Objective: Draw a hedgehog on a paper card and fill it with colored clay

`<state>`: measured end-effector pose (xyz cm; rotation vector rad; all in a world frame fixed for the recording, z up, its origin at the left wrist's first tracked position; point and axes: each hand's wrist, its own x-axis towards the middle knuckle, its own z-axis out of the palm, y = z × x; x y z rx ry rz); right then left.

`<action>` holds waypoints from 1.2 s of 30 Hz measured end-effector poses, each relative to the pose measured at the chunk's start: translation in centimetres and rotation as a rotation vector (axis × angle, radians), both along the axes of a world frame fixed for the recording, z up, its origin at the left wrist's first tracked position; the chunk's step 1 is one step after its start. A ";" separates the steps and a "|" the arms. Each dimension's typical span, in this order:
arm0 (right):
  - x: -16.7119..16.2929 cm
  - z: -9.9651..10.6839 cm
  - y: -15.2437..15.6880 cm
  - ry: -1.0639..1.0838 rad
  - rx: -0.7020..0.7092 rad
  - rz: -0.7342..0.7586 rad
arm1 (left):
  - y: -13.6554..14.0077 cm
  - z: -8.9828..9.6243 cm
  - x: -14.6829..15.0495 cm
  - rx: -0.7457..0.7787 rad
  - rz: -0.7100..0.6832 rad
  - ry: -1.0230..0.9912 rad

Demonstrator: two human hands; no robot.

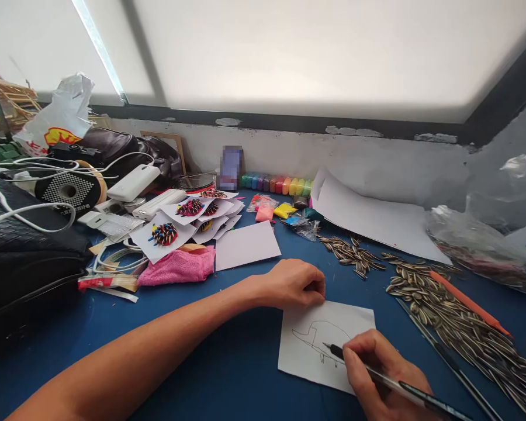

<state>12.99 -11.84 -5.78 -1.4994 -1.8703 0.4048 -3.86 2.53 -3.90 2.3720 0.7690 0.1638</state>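
While your right fingers (358,369) pinch a pen (388,383), your left hand (296,285) curls narrow.
Clear bag (482,242) at two o'clock, contents indistinct.

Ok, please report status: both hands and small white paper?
Right hand holding slim black-and-clear pen over small white rectangular paper. Left hand at its upper left corner. Dark outline drawn; right hand hides paper's lower right corner.

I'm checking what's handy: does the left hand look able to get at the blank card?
Probably yes: the left hand is close, by the drawing, and the blank card lies flat beside the pink cloth, with nothing seen between card and hand.
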 end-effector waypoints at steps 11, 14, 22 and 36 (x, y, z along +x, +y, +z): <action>0.3 0.2 0.7 -0.017 0.052 -0.090 | -0.4 -0.1 0.5 0.045 0.070 0.026; 0.1 0.1 1.1 -0.024 0.045 -0.065 | -0.5 -0.4 0.7 0.100 0.061 0.001; -0.4 -0.3 0.9 0.055 0.014 -0.089 | -0.7 -1.1 0.6 0.190 0.014 -0.075; -0.2 0.0 1.1 0.065 -0.004 -0.022 | -1.3 -1.4 0.6 0.354 -0.018 -0.046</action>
